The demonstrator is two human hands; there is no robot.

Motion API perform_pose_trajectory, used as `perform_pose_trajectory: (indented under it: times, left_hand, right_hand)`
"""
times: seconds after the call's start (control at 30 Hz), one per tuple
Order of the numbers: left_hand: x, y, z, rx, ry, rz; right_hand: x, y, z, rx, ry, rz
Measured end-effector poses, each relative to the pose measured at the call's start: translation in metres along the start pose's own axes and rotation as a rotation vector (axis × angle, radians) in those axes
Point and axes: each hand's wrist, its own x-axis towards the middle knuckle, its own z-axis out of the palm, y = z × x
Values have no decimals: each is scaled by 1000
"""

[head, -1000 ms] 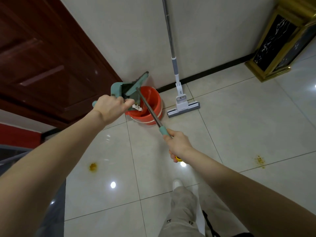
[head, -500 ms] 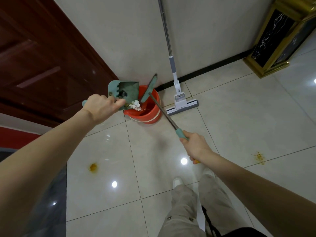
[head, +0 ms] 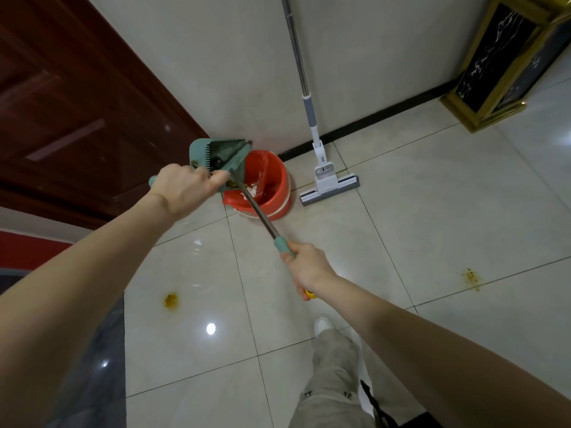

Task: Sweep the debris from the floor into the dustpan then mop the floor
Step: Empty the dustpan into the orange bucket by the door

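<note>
My left hand point(head: 185, 188) grips the handle of a teal dustpan point(head: 217, 151), tilted over the rim of a red bucket point(head: 273, 183). My right hand point(head: 309, 267) grips the teal end of the broom handle point(head: 261, 213). The broom head point(head: 236, 163) lies against the dustpan's mouth, above the bucket. White crumpled paper point(head: 251, 189) lies inside the bucket. A sponge mop point(head: 329, 183) leans against the wall just right of the bucket. Two yellow stains mark the tiles, one at the left point(head: 171, 300) and one at the right point(head: 470, 276).
A dark red wooden door point(head: 77, 118) fills the left. A black and gold pedestal point(head: 509, 63) stands at the top right by the wall. My legs and a white shoe point(head: 323, 324) are below on the glossy tiles.
The broom head has swung back left from the bucket's far rim onto the dustpan's mouth. The white paper that hung at the dustpan's lip now lies in the bucket.
</note>
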Motion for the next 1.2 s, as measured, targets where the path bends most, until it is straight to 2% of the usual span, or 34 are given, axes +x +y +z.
perform_pose_trajectory:
  times: [0.13, 0.23, 0.4, 0.67, 0.9, 1.03, 1.2]
  left_hand:
    - [-3, -6, 11, -54, 20, -29]
    - [-4, -10, 15, -52, 38, -16]
    - [-9, -9, 20, -39, 30, -3]
    - [-5, -11, 14, -7, 31, -2]
    - [11, -16, 10, -79, 17, -25]
    - [12, -15, 11, -46, 1, 19]
    - [4, -18, 18, 32, 7, 109]
  right_hand:
    - [7, 14, -14, -479, 59, -108]
    - [12, 24, -34, -625, 121, -124]
    - [16, 25, -59, -649, 166, -132]
    - [2, 2, -44, -403, 139, -153]
    - [18, -5, -18, -634, 151, -206]
    - [23, 11, -34, -825, 169, -170]
    - [22, 25, -72, -826, 170, -129]
